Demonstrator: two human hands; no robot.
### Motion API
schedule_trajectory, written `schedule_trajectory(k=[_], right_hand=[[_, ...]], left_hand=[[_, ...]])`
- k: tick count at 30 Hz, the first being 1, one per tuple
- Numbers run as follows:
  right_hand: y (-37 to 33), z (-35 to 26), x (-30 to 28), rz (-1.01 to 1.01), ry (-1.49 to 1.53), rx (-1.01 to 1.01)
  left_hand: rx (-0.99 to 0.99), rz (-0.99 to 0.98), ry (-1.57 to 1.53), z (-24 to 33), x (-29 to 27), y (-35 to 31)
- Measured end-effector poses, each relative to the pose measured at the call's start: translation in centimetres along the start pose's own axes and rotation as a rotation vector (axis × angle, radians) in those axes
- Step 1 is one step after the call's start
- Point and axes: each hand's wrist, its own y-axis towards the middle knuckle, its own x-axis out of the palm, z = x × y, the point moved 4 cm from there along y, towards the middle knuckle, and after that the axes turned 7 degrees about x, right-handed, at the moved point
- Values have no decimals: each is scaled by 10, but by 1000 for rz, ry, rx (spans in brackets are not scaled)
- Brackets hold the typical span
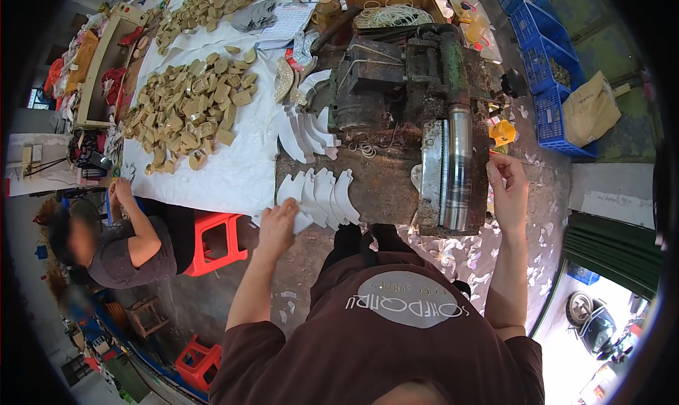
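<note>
My left hand (278,229) is at the near edge of the bench, its fingers closed on a white curved piece (303,222) that sticks out beside them. Right by it, several similar white curved pieces (327,195) lie in an overlapping row. Another group of white curved pieces (303,132) rests farther back. My right hand (509,191) is at the right side of an old, greasy machine with a shiny metal roller (460,171). Its thumb and forefinger are pinched near the machine's side, and what they hold, if anything, cannot be made out.
A white-covered table (212,182) at left bears a heap of tan pieces (191,108). A co-worker (134,246) sits beside it near a red stool (214,242). Blue crates (555,115) stand at right. White scraps (453,253) litter the floor. A tray of pale cords (396,16) stands behind the machine.
</note>
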Motion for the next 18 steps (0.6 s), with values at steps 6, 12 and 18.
schedule_trajectory(k=[6, 12, 18], right_hand=[[-9, -23, -1, 29, -27, -54], [-45, -97, 56, -225, -28, -413], [-57, -106, 80, -120, 130, -419]], left_hand=[[-20, -58, -152, 12, -32, 11], [-39, 290, -1378, 89, -124, 57], [257, 364, -1970, 164, -143, 85]])
